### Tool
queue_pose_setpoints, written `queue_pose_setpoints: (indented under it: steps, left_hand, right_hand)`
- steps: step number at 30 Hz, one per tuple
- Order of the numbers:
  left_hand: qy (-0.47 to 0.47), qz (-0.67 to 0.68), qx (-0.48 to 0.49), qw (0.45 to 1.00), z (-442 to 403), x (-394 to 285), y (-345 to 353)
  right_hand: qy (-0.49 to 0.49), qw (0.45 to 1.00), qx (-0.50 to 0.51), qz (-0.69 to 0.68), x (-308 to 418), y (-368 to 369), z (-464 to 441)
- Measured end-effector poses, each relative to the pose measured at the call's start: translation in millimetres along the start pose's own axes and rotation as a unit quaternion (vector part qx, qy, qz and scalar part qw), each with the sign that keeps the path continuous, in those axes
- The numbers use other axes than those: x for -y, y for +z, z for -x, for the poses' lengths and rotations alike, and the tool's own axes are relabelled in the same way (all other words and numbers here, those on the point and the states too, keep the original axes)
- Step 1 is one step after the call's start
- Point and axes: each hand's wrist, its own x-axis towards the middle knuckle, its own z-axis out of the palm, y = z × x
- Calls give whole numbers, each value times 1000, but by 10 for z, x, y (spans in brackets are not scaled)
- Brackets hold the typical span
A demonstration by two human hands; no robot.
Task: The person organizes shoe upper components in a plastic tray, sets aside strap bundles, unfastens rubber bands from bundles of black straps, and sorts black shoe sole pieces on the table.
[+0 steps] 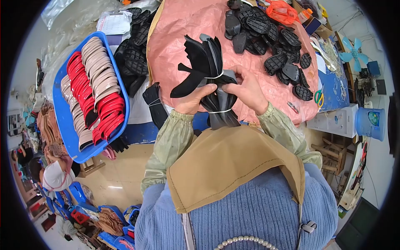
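Observation:
A bundle of black fabric-like strips [204, 58] is upright between my hands, its upper ends fanned out. White bands [219, 111] circle it, one higher up and one near its lower end. My left hand [191, 99] grips the bundle from the left, thumb across its front. From the other side my right hand [249, 89] pinches the strips at mid-height, thumb near the left thumb. The fingers behind the bundle are hidden. A second tied bundle of black strips [155, 109] lies on the table left of my left hand.
A blue tray [84, 155] of red and beige curved strips stands at left. Black sole-shaped pieces [258, 25] are heaped on the pink sheet [254, 62]. Green-handled scissors [319, 98] lie at the right edge. Another person [58, 175] is far left.

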Motion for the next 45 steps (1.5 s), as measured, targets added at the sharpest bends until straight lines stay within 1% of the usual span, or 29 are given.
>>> queue_pose_setpoints:
  steps: [2, 3, 8, 12, 13, 17, 18, 22, 23, 25, 27, 29, 30, 32, 33, 35, 37, 43, 45]
  left_hand:
    - [-52, 41, -3, 998, 14, -42, 5]
    - [-53, 41, -3, 998, 13, -38, 7]
    - [-7, 44, -21, 999, 6, -7, 8]
    - [30, 13, 17, 999, -1, -18, -31]
    - [30, 13, 16, 999, 4, -33, -18]
    - [52, 39, 41, 997, 21, -146, 140]
    - [51, 39, 41, 997, 9, -147, 144]
    - [-51, -31, -26, 998, -6, -124, 125]
    - [-50, -30, -30, 998, -5, -98, 107]
    - [22, -64, -63, 996, 11, 4, 7]
    - [96, -98, -114, 984, 129, 135, -201]
    - [75, 8, -172, 982, 134, 316, -322]
    - [75, 7, -172, 982, 29, 362, -241]
    - [102, 47, -260, 959, 157, 362, -219]
    - [103, 50, -267, 957, 142, 403, -282]
    - [107, 48, -340, 933, 30, 586, -427]
    - [95, 43, -364, 926, 5, 708, -538]
    - [76, 6, -355, 932, -14, 807, -591]
    - [76, -15, -349, 934, -11, 818, -594]
  right_hand:
    - [27, 998, 23, -52, -37, -10, -30]
    - [28, 998, 23, -53, -31, -10, -29]
    - [39, 997, 54, -49, 80, 19, -3]
    - [-33, 995, -33, -90, 161, 225, 88]
    - [-33, 995, -33, -90, 160, 242, 81]
    - [22, 980, 21, -198, 129, 254, 30]
    - [22, 980, 21, -198, 120, 224, 13]
    - [93, 984, 66, -137, 71, 21, -47]
    - [94, 984, 70, -137, 54, 19, -37]
    - [19, 999, 26, 14, -5, 104, 23]
    - [-62, 986, -3, 157, -42, 315, 94]
    - [-52, 973, 25, 224, 2, 341, 133]
    - [-52, 973, 25, 224, 41, 252, 157]
    - [20, 945, 83, 315, 84, 387, 231]
    - [19, 945, 92, 314, 64, 420, 274]
    - [-84, 928, 122, 342, 4, 392, 360]
    - [-184, 900, 148, 366, -37, 393, 436]
    - [-239, 889, 223, 321, 82, 335, 491]
    - [-158, 924, 208, 280, 73, 345, 546]
